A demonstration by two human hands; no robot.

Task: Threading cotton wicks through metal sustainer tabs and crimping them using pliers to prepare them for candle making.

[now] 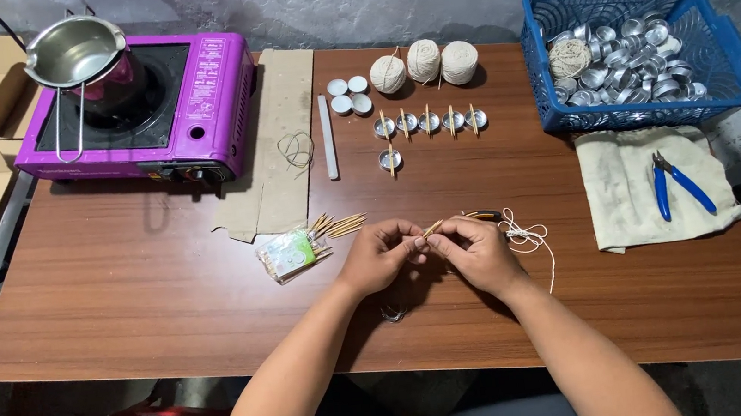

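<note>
- My left hand (376,256) and right hand (478,250) meet over the near middle of the desk (120,292), fingers pinched shut together on a thin wooden stick (433,227) whose tip pokes up between them.
- I judge the stick very light and stiff but easy to snap; it is best held near its ends with fingertip pressure only.
- White wick string (527,238) trails loosely from my right hand onto the desk; it looks soft and limp, so it needs tension to stay put.
- Whether the string is already caught on the stick I cannot tell; the fingers hide it.
- Just left of my hands lie a packet of sticks (287,255) and a loose fan of them (340,225).
- Further back stand small metal cups with sticks laid across them (429,122), and three balls of string (424,62).
- Blue-handled pliers (679,185) rest on a cloth (625,160) to the right.
</note>
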